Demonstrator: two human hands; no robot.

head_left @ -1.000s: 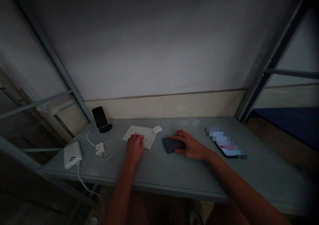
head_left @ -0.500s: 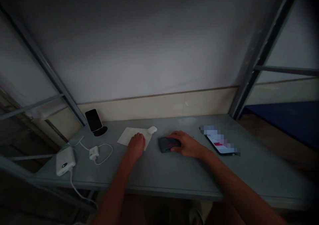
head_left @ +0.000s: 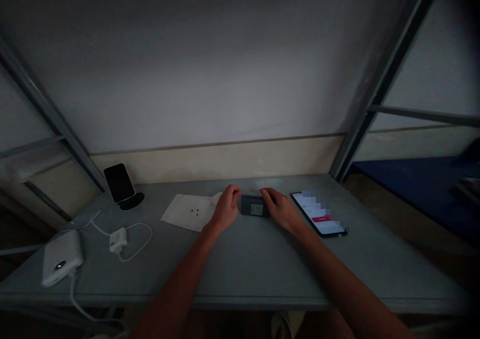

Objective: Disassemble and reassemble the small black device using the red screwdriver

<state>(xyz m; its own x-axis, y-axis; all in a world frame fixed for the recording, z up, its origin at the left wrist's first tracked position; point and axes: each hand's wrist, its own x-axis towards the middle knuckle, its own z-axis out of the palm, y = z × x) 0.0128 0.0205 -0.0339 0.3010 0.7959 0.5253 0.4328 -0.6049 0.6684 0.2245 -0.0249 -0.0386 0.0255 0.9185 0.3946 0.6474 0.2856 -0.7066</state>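
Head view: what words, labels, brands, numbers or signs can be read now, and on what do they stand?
None can be read.
Dark box: pale label, print too small.
Flat phone: print too small, partly pixelated; any on the red band is unreadable too.
White adapter: faint marks, too small.
White power bank: lit display, too small to make out.

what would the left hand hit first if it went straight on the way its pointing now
Probably the pale lower wall behind the desk; the left hand points forward and rightward, seemingly clearing the dark box, though depth is unclear.
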